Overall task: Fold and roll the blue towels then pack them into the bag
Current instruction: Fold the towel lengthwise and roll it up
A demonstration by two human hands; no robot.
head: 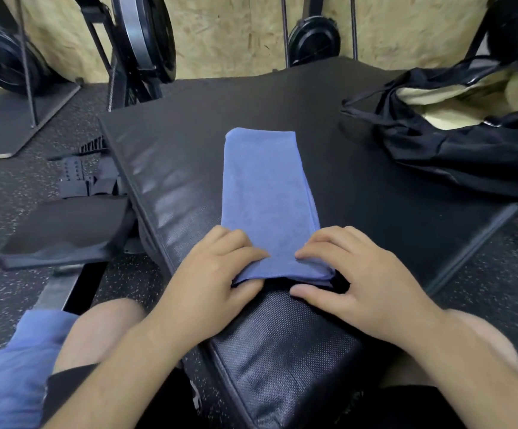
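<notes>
Towel (pixel 267 196), blue, folded into a long narrow strip, is laid lengthwise on the black padded worktop (pixel 359 187), near end slightly lifted. That end is pinched at its left corner by the left hand (pixel 220 267), fingers (pixel 245 243) curled on top and thumb beneath, and at its right corner by the right hand (pixel 353 274), fingers curled onto the cloth, thumb just under the edge. An open black bag (pixel 468 144) is seen at the worktop's far right, well apart from the towel, and a second blue towel (pixel 19 366) beside the left knee.
</notes>
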